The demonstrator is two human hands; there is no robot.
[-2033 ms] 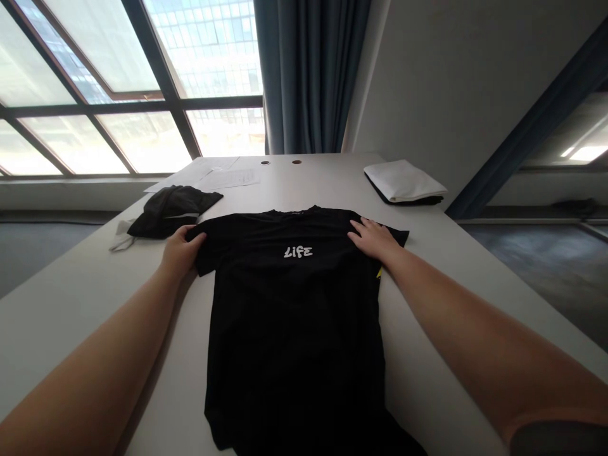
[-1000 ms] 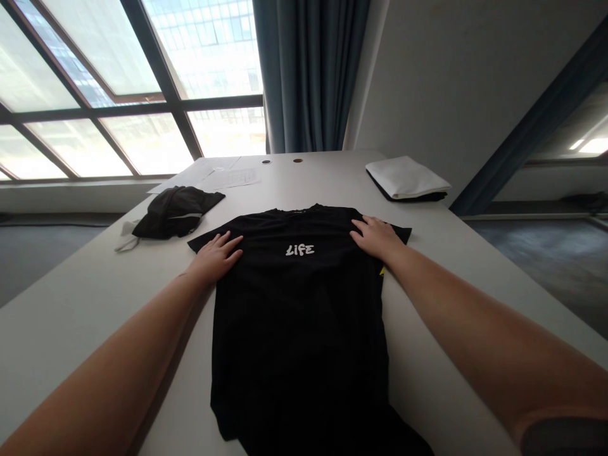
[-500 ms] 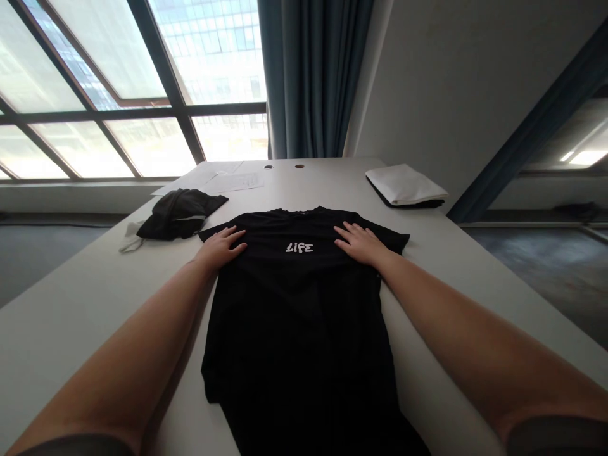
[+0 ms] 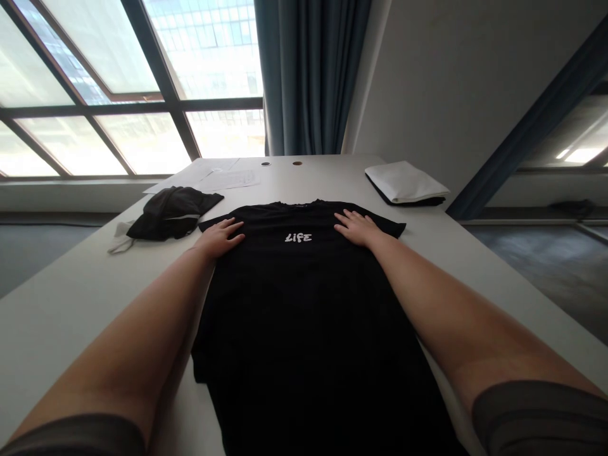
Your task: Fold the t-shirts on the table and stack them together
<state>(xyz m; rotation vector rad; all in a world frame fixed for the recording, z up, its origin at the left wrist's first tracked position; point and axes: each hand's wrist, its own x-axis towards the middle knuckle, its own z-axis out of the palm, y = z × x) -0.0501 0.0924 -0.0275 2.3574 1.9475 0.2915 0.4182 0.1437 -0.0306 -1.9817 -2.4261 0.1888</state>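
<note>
A black T-shirt (image 4: 304, 304) lies spread on the white table (image 4: 479, 278), its collar at the far end and its lower part running out of view toward me. White lettering (image 4: 298, 238) on its chest appears upside down from here. My left hand (image 4: 219, 238) rests flat on the shirt's left shoulder, by the sleeve, with fingers stretched out. On the opposite shoulder lies my right hand (image 4: 357, 228), palm down and fingers spread. Neither hand grips the fabric.
A crumpled dark cloth item (image 4: 173, 212) with a pale strap lies left of the shirt. Behind it are paper sheets (image 4: 232, 180). Folded white fabric (image 4: 403, 180) sits on black fabric at the back right. Blue curtains (image 4: 308, 76) hang beyond the table's far edge.
Both hands, still flat on the shirt, have shifted slightly away from me together with its collar end. The shirt's right side now spreads farther right, under my right forearm.
</note>
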